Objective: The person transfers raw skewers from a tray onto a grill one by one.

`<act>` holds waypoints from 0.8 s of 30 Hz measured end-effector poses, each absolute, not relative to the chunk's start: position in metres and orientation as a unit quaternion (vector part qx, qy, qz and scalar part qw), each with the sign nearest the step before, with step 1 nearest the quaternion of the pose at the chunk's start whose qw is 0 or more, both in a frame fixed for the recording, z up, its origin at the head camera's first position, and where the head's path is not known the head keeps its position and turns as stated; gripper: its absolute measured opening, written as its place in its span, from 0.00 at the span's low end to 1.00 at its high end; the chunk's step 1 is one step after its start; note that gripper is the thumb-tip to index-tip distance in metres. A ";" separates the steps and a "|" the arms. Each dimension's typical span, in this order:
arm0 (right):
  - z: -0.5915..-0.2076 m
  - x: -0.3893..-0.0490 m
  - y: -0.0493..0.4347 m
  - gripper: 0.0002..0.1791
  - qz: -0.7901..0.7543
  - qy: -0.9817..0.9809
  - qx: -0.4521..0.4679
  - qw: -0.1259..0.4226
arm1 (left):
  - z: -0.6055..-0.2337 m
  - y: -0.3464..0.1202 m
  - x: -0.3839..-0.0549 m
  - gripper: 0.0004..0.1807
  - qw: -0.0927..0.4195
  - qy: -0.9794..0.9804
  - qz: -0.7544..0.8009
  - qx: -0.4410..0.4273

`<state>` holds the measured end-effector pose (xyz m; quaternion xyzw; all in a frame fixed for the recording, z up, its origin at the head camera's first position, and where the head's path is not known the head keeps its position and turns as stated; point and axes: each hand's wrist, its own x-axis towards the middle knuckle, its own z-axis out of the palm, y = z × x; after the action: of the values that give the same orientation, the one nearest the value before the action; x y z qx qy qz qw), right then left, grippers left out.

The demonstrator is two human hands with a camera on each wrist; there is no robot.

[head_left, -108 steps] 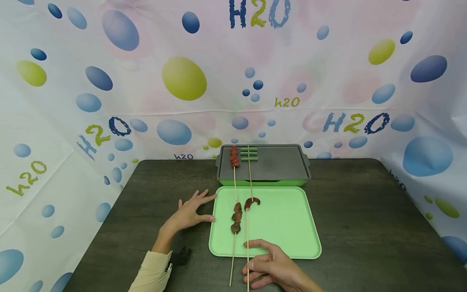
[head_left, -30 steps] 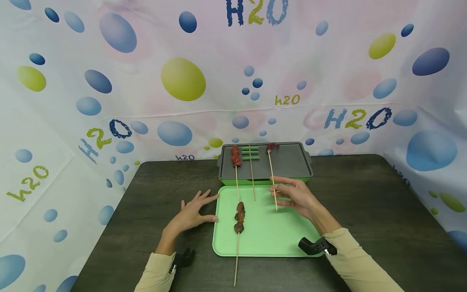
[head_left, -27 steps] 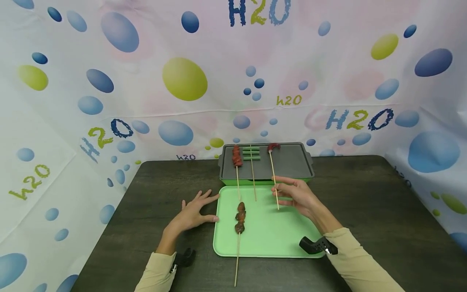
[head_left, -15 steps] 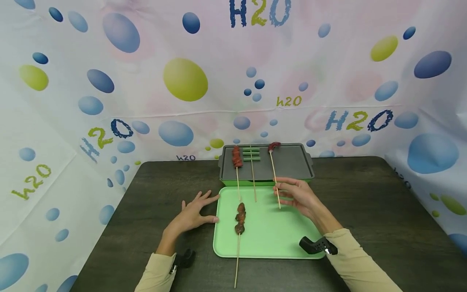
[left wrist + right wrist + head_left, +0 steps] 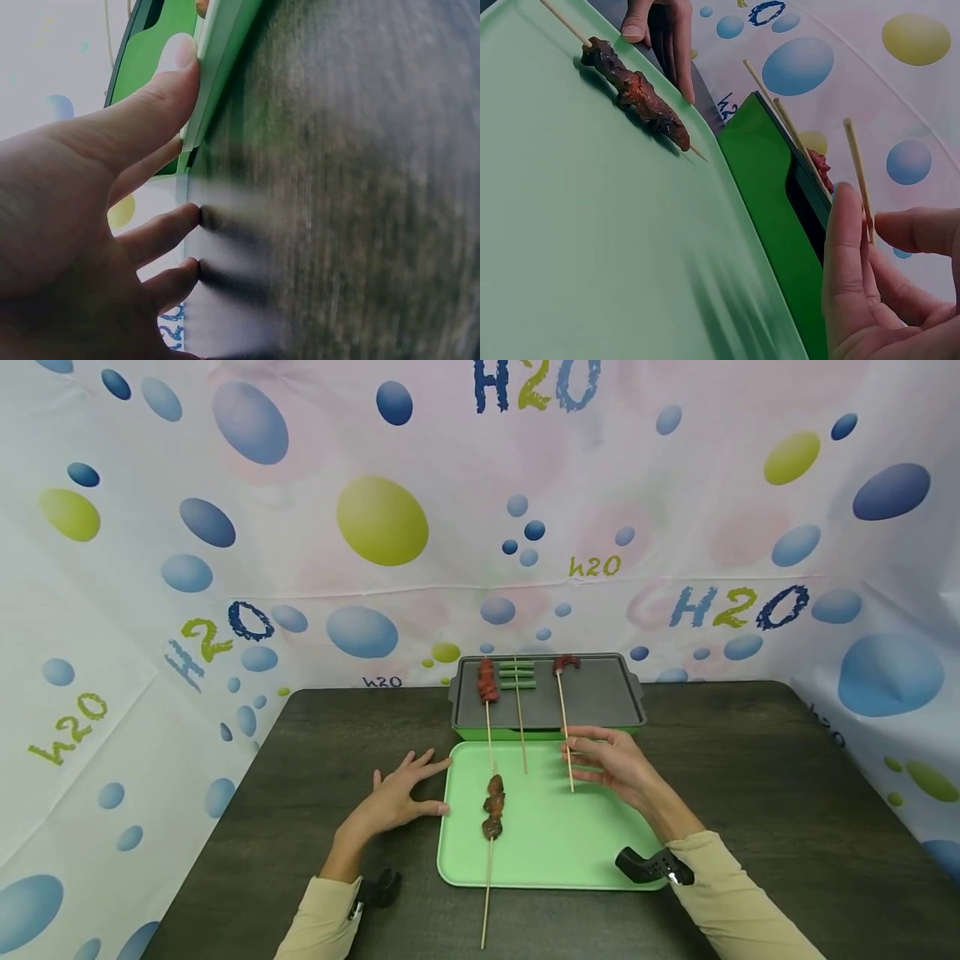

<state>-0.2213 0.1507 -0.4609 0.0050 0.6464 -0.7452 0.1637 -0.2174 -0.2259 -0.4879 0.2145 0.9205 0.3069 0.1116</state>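
Observation:
My right hand (image 5: 611,764) pinches the stick of a skewer (image 5: 563,710) between thumb and fingers; a curled dark-red piece of food (image 5: 567,663) on its far end is over the grill plate (image 5: 596,702). In the right wrist view the stick's free end (image 5: 857,165) points up past the thumb. My left hand (image 5: 393,797) spreads its fingers at the left side of the light green tray (image 5: 577,852); in the left wrist view the thumb (image 5: 150,112) lies against the tray's rim (image 5: 221,67). A browned meat skewer (image 5: 492,807) lies on the tray.
On the grill's left part lie a red meat skewer (image 5: 487,682) and a skewer of several green pieces (image 5: 517,675), their sticks reaching over the tray. The grill stands behind the tray on a dark wooden table (image 5: 750,793). A patterned cloth (image 5: 622,485) hangs behind.
Since the earliest frame my right hand has carried the curled-piece skewer from the tray's front forward and right to the grill. Over the last second it barely shifts. My left hand stays put.

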 end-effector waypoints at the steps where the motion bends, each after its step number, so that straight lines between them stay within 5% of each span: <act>1: -0.461 -0.221 0.151 0.29 -0.742 0.650 0.004 0.162 | -0.487 -0.226 -0.217 0.45 0.111 0.920 0.307 0.215; 18: -0.466 -0.189 0.176 0.31 -0.722 0.679 -0.021 0.127 | -0.486 -0.227 -0.219 0.44 0.121 0.921 0.305 0.211; 24: -0.466 -0.161 0.196 0.30 -0.740 0.647 0.008 0.183 | -0.489 -0.227 -0.221 0.44 0.118 0.922 0.303 0.210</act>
<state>-0.1607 0.1958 -0.4664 0.0077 0.6468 -0.7404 0.1828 -0.2208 -0.2274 -0.4890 0.2104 0.9220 0.3029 0.1180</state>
